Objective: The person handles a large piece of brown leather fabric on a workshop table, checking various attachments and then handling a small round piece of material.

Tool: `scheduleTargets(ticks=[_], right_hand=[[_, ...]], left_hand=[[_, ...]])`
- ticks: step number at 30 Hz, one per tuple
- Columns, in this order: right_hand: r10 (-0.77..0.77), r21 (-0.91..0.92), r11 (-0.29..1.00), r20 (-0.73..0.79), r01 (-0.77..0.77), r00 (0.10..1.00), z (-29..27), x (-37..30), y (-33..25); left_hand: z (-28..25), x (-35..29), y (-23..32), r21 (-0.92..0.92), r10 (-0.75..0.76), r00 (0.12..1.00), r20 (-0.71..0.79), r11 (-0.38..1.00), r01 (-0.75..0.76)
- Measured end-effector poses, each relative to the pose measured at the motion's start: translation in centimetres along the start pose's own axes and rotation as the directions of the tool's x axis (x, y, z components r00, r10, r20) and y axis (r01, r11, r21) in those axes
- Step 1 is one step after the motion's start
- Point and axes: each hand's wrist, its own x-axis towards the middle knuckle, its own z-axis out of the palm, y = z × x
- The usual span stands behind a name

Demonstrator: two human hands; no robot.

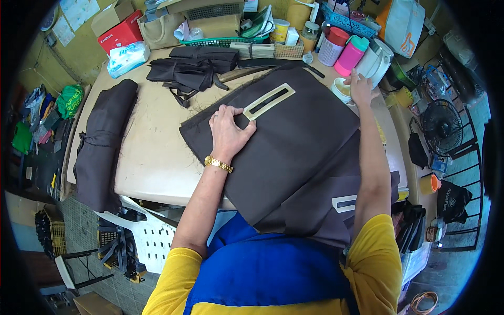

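Note:
A large piece of dark brown fabric (294,152) lies flat and slanted before me on the table. On it rests a cream rectangular frame (284,94) with a long slot. My left hand (229,130), with a gold watch on its wrist, grips the frame's near left end between thumb and fingers. At the far right, my right hand (360,89) has its fingers apart at a small white tub (342,95) with yellowish contents; its fingertips are partly hidden. Under my right forearm, a second slotted cream frame (344,204) lies on more dark fabric.
A tied dark fabric roll (107,142) lies at the left, and folded dark bundles (184,71) at the back. A hammer (244,75) lies behind the fabric. A pink bottle (352,55) and a white jug (375,60) stand beyond the tub. A white plastic chair (152,231) stands below the table.

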Motion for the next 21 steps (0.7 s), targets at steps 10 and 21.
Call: scheduleTargets(ticks=[10,21], right_hand=[[-0.26,0.465,0.849,-0.048,0.252,0.964,-0.6,-4.4,-0.9],[-0.617,0.263,0.739,-0.107,0.621,0.78,3.1,-13.0,-11.8]], left_hand=[[0.0,0.0,0.1,-0.009,0.001,1.0,-0.002,1.0,-0.001],[0.1,0.0,0.1,0.027,0.033,0.999,-0.014,0.999,-0.032]])
